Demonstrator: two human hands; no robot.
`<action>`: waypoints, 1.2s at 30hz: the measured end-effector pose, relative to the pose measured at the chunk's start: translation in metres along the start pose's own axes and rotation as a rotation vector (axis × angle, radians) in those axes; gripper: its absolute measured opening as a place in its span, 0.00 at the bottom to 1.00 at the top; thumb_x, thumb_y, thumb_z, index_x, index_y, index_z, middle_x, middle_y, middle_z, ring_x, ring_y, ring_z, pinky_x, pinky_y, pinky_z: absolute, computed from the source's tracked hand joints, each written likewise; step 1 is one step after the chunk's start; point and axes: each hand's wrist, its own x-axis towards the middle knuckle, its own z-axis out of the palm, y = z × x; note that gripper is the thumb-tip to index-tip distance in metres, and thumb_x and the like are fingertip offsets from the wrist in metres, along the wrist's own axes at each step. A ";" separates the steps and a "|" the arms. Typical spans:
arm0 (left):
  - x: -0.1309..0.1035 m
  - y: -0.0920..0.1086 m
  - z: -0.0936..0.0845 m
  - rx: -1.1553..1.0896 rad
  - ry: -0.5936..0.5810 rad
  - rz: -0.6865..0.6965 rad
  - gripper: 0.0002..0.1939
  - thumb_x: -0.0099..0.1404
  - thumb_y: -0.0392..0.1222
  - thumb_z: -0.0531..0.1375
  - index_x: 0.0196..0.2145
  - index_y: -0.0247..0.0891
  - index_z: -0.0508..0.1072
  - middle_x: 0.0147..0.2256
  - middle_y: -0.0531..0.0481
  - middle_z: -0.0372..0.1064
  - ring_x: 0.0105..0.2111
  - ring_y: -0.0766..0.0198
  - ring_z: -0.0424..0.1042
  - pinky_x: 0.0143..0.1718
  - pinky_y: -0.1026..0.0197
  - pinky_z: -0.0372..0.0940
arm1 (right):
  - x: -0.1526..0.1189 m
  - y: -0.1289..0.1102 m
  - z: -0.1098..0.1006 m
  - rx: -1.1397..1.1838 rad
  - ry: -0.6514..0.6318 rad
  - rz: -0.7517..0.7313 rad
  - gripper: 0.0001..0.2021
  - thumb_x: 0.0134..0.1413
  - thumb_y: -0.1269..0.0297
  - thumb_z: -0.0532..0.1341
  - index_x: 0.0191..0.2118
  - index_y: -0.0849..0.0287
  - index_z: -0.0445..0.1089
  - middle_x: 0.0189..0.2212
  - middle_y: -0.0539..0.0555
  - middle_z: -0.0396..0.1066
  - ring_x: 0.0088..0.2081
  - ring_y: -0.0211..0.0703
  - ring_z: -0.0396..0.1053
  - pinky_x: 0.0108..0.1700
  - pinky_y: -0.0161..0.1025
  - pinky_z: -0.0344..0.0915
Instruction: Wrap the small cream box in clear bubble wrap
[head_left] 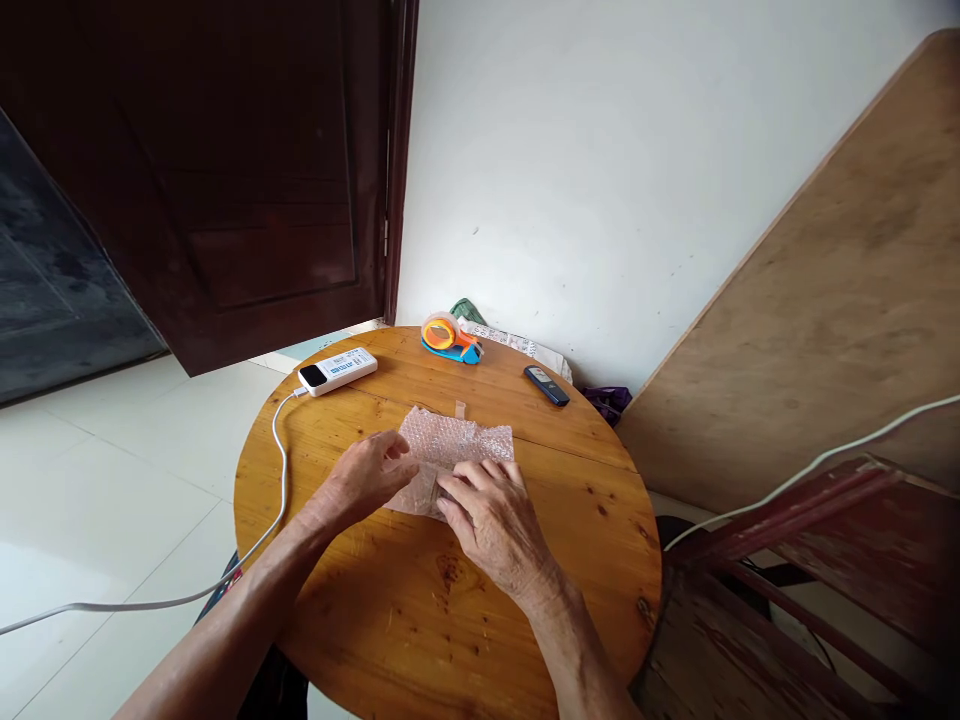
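Observation:
A pinkish sheet of bubble wrap (450,437) lies on the round wooden table (450,620), with something small and flat, hard to make out, under its near part. My left hand (367,472) is over the wrap's left edge, thumb and fingers apart, holding nothing. On the near right part of the wrap rests my right hand (491,515), its fingers spread and pressing down. A short piece of tape (460,409) sticks out past the wrap's far edge.
An orange and blue tape dispenser (452,340) stands at the table's far edge. A white device (337,371) with a cable (282,470) lies at the left, a dark blue device (546,385) at the right. A red wooden chair (810,520) is beside the table.

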 end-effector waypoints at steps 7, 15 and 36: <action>-0.015 -0.011 -0.011 0.183 -0.029 -0.189 0.25 0.58 0.52 0.60 0.48 0.33 0.73 0.34 0.44 0.76 0.36 0.54 0.75 0.35 0.60 0.63 | 0.004 -0.006 -0.004 -0.088 -0.045 -0.010 0.08 0.61 0.67 0.58 0.44 0.52 0.72 0.36 0.55 0.70 0.40 0.47 0.62 0.44 0.46 0.50; -0.004 -0.012 0.000 -0.110 -0.111 -0.308 0.11 0.54 0.44 0.62 0.33 0.35 0.73 0.20 0.54 0.68 0.19 0.65 0.68 0.21 0.66 0.57 | 0.014 -0.006 -0.010 -0.082 -0.102 -0.048 0.05 0.58 0.69 0.60 0.37 0.54 0.73 0.35 0.55 0.68 0.40 0.48 0.62 0.44 0.46 0.51; -0.014 0.037 0.015 -0.244 -0.293 0.050 0.11 0.51 0.35 0.52 0.28 0.34 0.74 0.21 0.55 0.60 0.22 0.69 0.58 0.23 0.66 0.52 | -0.031 0.030 -0.016 0.231 0.149 0.333 0.18 0.56 0.64 0.58 0.53 0.54 0.67 0.48 0.58 0.74 0.50 0.54 0.70 0.50 0.48 0.62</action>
